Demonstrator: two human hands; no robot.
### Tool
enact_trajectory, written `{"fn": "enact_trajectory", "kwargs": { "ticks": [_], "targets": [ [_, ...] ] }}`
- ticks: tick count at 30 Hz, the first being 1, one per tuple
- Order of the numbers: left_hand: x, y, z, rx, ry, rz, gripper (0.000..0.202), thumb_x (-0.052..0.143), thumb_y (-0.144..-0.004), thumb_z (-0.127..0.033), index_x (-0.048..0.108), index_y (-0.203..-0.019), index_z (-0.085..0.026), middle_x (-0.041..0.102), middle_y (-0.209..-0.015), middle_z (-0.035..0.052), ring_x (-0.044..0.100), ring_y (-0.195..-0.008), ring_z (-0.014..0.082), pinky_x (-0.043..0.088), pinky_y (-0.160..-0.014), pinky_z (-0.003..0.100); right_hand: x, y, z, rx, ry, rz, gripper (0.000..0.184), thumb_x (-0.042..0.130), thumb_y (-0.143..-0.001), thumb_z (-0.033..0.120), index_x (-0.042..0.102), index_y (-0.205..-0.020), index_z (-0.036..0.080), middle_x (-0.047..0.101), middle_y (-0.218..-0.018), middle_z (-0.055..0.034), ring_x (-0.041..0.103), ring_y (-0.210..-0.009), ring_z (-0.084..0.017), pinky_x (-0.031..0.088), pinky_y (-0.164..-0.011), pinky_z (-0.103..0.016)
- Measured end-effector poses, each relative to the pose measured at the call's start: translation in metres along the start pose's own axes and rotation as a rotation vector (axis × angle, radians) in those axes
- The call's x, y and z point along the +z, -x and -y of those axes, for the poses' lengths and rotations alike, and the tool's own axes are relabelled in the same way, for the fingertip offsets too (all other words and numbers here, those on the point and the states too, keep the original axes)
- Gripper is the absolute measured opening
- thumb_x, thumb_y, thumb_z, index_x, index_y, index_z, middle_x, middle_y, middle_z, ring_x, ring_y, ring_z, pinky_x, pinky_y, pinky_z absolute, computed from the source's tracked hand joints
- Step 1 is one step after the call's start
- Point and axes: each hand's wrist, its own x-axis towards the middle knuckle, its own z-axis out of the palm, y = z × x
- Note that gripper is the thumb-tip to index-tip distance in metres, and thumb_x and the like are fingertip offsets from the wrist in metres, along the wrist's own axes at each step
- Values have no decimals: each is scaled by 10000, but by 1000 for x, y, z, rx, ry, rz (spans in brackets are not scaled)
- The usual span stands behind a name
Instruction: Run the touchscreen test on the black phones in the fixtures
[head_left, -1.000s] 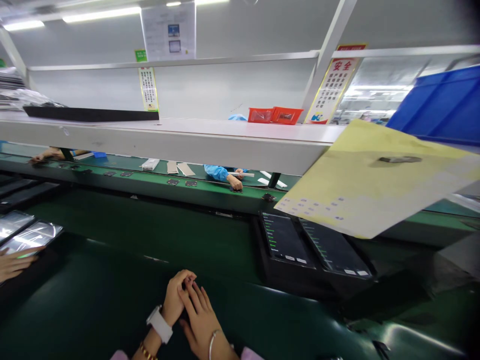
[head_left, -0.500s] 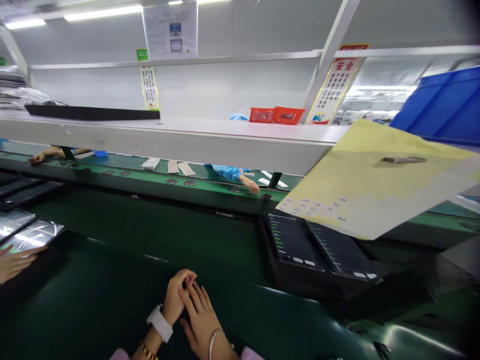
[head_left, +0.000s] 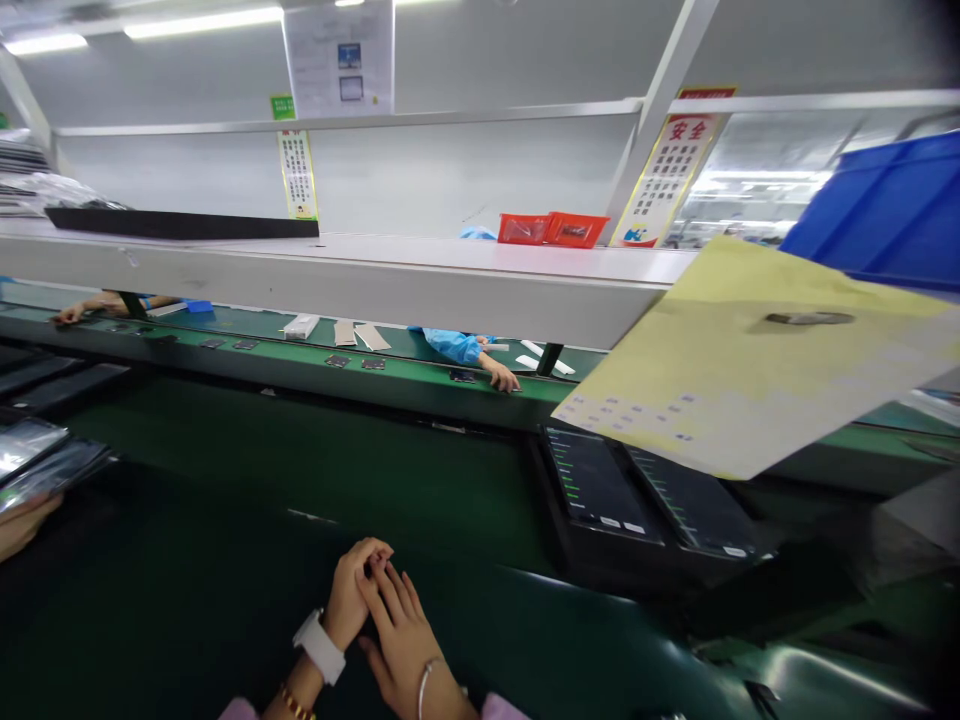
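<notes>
My left hand (head_left: 355,592), with a white watch at its wrist, is curled closed near the bottom middle of the head view. Close against it lies my right hand (head_left: 409,635), its fingers stretched out and their tips touching the left fingers. No object shows in either hand. Both are over the dark green conveyor belt (head_left: 247,440). To their right sits a black tray (head_left: 585,555) bearing two dark screen panels (head_left: 600,480), with green marks along one side and white labels.
At left, another person's hand (head_left: 26,525) holds a shiny panel (head_left: 56,472). A yellow sheet (head_left: 720,370) hangs over the right side. Beyond, a co-worker's hand (head_left: 499,374) is at a line carrying small circuit boards (head_left: 373,364). A white shelf (head_left: 375,285) spans above.
The tray with the screen panels has shifted slightly right. Small boards on the far line have moved left. The person at left has tilted the panel. My hands have kept their pose.
</notes>
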Motion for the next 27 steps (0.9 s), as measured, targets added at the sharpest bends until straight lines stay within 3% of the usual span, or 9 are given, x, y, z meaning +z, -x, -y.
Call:
{"fn": "enact_trajectory", "kwargs": {
  "ticks": [8,27],
  "targets": [
    [3,0,10,11,-3,-20,237,537,-853,-346,697,-874,-172,687,-846,71,644,-796,222,517,-750,320,-1,0,1,1,-13,-10,865,499,-811,123,156,-1599,227,105,-1660,-89,91,-1529,-292,127,-1245,-546],
    [-1,1,0,5,-5,2,256,503,-856,-337,700,-878,-175,690,-860,82,654,-802,227,520,-756,328,1,0,1,-9,-15,-8,843,486,-823,131,163,-1598,211,84,-1662,-89,74,-1532,-287,132,-1246,-544]
  ]
}}
